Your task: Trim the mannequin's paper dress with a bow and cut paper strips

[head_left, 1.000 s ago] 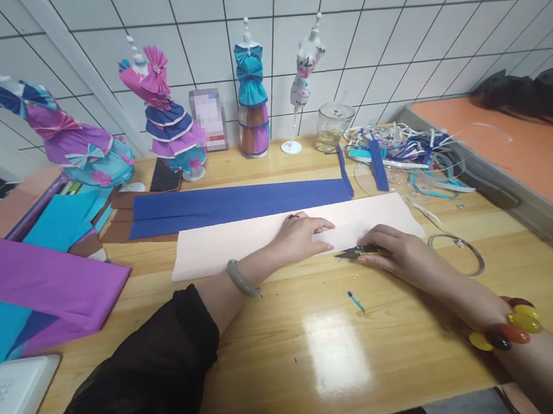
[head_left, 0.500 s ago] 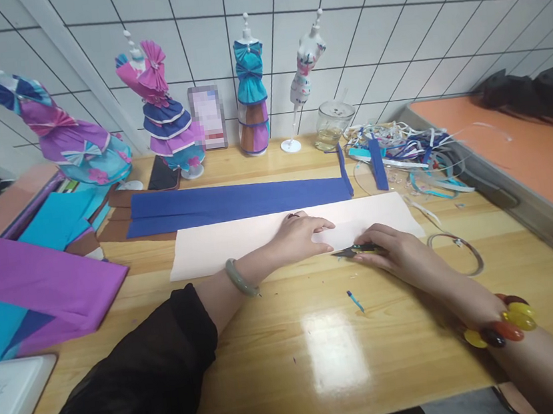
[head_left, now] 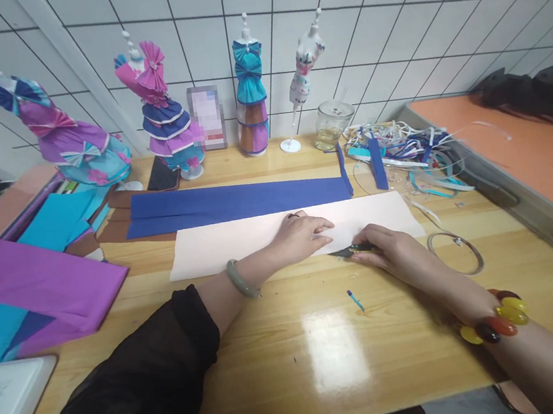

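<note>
A long pale pink sheet [head_left: 230, 243], paper or thin cloth, lies across the middle of the table. My left hand [head_left: 303, 234] rests on it, fingers apart, pressing it down. In my right hand [head_left: 387, 247] is a small pair of dark scissors [head_left: 347, 251], gripped between thumb and fingers. Their pointed blades face left along the sheet's near edge, close to my left thumb. My fingers hide most of the handles. Just behind the sheet lies a folded dark blue strip [head_left: 235, 200].
Dressed mini mannequins [head_left: 250, 89] and a bare one [head_left: 306, 62] stand along the tiled wall, beside a glass cup [head_left: 334, 122]. Ribbon scraps [head_left: 410, 143] heap at the right. Purple fabric [head_left: 38, 280] and a white device [head_left: 13, 407] lie left. A wire ring [head_left: 456, 253] sits right.
My right hand and the scissors have shifted slightly left along the sheet's near edge. The left hand stays on the sheet, almost unmoved.
</note>
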A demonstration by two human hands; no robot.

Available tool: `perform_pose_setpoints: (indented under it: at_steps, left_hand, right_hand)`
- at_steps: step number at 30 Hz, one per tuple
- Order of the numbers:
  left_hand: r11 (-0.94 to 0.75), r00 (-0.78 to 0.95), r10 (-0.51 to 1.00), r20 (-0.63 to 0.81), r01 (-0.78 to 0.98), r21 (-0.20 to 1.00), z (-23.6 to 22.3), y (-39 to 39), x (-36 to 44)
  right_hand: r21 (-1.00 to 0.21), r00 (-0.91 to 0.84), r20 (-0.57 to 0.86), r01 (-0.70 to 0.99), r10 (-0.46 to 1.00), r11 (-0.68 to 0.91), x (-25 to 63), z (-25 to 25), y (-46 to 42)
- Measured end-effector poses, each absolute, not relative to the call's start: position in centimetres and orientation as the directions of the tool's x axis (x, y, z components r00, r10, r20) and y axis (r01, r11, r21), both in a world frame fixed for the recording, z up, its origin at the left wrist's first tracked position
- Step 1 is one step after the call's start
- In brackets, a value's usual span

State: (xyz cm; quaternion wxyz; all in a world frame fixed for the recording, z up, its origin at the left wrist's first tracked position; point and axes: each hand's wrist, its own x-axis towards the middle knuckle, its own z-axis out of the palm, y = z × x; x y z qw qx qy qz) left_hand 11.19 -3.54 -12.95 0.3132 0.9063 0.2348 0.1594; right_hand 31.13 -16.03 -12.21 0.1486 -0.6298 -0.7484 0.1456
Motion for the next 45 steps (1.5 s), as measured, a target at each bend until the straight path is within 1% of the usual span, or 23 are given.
perform_pose_setpoints:
  at_steps: [8,24,32,38,45]
  left_hand:
    - [-0.688,0.840,0.526,0.134,0.328,0.647,-12.8,-3.5,11.3]
    - [-0.696,0.836,0.529,0.145,0.330,0.638,-13.3,-3.4,11.4]
    - [-0.683,0.835,0.532,0.141,0.324,0.655,-13.4,-3.3,11.4]
    - [-0.685,0.844,0.522,0.126,0.326,0.652,-13.3,-3.3,11.4]
    - [-0.689,0.837,0.528,0.146,0.321,0.650,-13.6,-3.2,11.5]
  right_hand:
    - [-0.371,-0.169,0.023,0.914,0.985,0.166,31.3,-12.3,-16.0]
    - [-0.300,-0.213,0.084,0.926,0.973,0.228,31.6,-12.5,-16.1]
    - [-0.322,-0.228,0.065,0.917,0.971,0.237,30.8,-12.2,-15.8]
    - [-0.348,-0.252,0.077,0.900,0.965,0.262,29.8,-11.9,-15.2]
    - [-0.353,-0.229,0.085,0.903,0.970,0.245,29.7,-11.9,-15.4]
